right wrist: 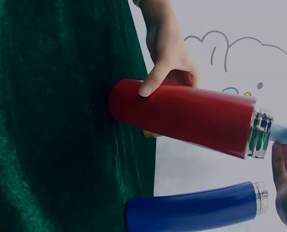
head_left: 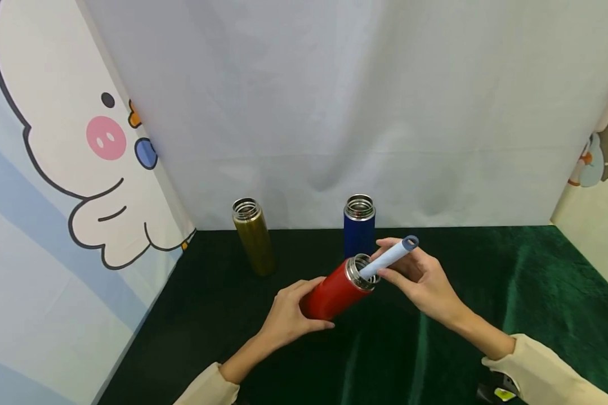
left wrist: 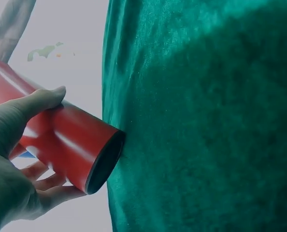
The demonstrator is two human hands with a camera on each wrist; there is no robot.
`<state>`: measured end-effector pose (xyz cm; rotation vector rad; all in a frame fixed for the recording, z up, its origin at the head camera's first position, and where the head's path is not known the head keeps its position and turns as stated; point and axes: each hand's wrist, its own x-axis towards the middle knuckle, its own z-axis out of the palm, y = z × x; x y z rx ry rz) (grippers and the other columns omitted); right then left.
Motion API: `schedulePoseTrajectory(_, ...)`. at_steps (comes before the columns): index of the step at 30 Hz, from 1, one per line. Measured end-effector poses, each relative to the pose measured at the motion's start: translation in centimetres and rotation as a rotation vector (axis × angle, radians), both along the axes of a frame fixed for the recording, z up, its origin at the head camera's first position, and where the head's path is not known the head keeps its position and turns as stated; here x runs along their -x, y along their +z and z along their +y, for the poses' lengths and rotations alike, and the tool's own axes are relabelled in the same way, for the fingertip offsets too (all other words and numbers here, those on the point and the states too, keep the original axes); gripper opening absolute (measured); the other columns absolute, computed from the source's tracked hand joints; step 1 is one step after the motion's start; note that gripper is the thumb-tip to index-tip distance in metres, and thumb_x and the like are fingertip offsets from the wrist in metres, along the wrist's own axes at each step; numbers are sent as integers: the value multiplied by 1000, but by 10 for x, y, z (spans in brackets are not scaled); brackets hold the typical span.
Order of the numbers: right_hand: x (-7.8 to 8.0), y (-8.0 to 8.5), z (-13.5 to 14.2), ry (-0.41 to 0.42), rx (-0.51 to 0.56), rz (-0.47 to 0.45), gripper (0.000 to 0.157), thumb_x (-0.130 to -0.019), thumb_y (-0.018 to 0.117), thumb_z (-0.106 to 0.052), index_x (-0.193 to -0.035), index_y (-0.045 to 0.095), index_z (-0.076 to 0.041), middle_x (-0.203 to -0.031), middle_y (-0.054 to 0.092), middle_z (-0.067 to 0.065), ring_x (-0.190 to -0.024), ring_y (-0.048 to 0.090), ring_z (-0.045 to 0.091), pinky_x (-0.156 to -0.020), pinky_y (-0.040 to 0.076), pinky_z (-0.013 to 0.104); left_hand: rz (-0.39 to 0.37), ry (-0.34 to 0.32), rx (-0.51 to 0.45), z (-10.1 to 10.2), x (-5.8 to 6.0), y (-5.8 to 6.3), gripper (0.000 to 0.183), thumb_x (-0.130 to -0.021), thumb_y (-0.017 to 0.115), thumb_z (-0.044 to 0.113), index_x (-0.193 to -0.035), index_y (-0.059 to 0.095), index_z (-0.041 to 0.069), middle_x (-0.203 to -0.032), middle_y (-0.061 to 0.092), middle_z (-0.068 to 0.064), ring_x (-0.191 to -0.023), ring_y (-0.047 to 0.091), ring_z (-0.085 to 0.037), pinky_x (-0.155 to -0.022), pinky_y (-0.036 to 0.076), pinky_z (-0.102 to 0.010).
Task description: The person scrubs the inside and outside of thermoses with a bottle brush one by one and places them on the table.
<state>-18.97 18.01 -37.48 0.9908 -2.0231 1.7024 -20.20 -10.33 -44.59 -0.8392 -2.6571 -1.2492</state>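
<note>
While the left hand (head_left: 294, 312) grips a tilted red bottle (head_left: 332, 293) | right hand (head_left: 428, 284): fingers pinch light-blue stick (head_left: 389, 258) at bottle's mouth (head_left: 353, 271)

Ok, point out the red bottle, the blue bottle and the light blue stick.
Red bottle (head_left: 334, 292), head view: middle of its side.
Blue bottle (right wrist: 194, 211), right wrist view: middle of its side.
Light blue stick (head_left: 388, 259), head view: middle of its shaft.
</note>
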Motion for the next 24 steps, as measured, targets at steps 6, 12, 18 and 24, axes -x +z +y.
schedulePoseTrajectory(6,-1,12,4,5,111,12,33,-98,49,17,-125,53,-1,-116,66,-5,-107,68,7,-96,56,20,-29,-114,32,-1,0,1,81,-75,92,21,-146,53,29,-135,69,0,-115,68,-16,-100,56,-43)
schedulePoseTrajectory(12,2,41,17,53,257,41,32,-103,42,12,-133,47,2,-114,74,4,-103,76,18,-88,61,31,17,-137,48,-2,4,0,82,-76,92,19,-146,51,28,-135,69,-2,-114,70,-18,-100,57,-43)
schedulePoseTrajectory(18,-4,65,26,-30,397,109,31,-96,50,20,-125,54,9,-104,78,11,-91,79,21,-77,63,31,46,-140,74,-5,10,0,82,-76,92,22,-146,51,27,-134,70,-2,-112,71,-18,-98,58,-41)
schedulePoseTrajectory(24,-18,74,33,-155,501,162,30,-87,59,25,-112,59,8,-95,78,15,-81,79,21,-65,62,28,9,-129,92,-7,5,1,84,-76,92,24,-148,50,31,-136,69,-2,-114,69,-18,-100,57,-43)
